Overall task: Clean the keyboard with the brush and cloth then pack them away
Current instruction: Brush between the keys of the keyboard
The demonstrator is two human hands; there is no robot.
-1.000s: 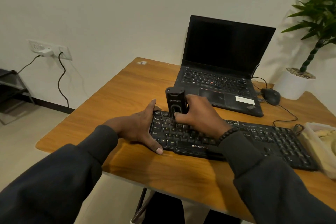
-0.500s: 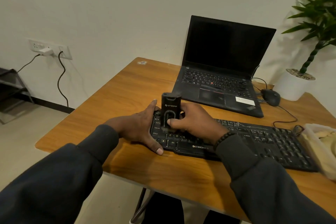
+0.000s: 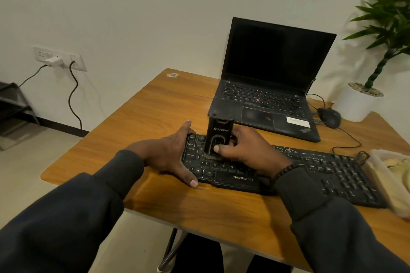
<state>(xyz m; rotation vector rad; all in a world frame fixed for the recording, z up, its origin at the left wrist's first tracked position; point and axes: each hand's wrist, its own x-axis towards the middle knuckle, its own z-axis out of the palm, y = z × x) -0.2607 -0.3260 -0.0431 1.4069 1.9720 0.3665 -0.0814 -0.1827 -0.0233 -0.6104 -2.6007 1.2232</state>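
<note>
A black keyboard (image 3: 321,170) lies across the front of the wooden table (image 3: 155,108). My right hand (image 3: 248,150) grips a black upright brush (image 3: 218,135), its bristled end pressed on the keys at the keyboard's left part. My left hand (image 3: 168,153) clasps the keyboard's left end, thumb along the front edge and fingers over the top corner. A pale cloth (image 3: 397,164) lies in a clear container (image 3: 386,184) at the keyboard's right end.
An open black laptop (image 3: 266,86) stands behind the keyboard. A black mouse (image 3: 329,117) with its cable lies to the laptop's right. A potted plant (image 3: 363,95) stands at the far right. Wall sockets with cables (image 3: 57,57) sit at the left.
The brush in my right hand has moved left along the keys toward the keyboard's left end. My left hand has stayed on the keyboard's left end.
</note>
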